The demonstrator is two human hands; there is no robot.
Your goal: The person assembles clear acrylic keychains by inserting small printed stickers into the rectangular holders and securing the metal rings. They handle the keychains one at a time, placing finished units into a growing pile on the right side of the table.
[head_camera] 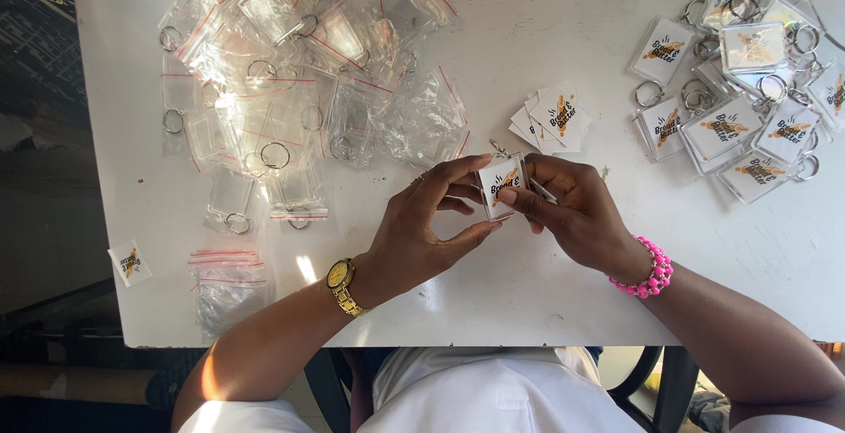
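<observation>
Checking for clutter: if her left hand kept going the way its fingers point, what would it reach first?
The left hand points up-right; beyond the keychain it holds, probably the small stack of printed cards.

Two hands, left hand [414,231] and right hand [576,213], hold one keychain [502,185]. About ten finished keychains [748,107] lie heaped, roughly five paper inserts [550,116], one stray insert [129,262], and bagged blanks [299,81] too many to count.

White table [546,11] — bagged empty keyrings [290,72], apparently; finished keyrings [748,107]; paper inserts [550,116].
</observation>
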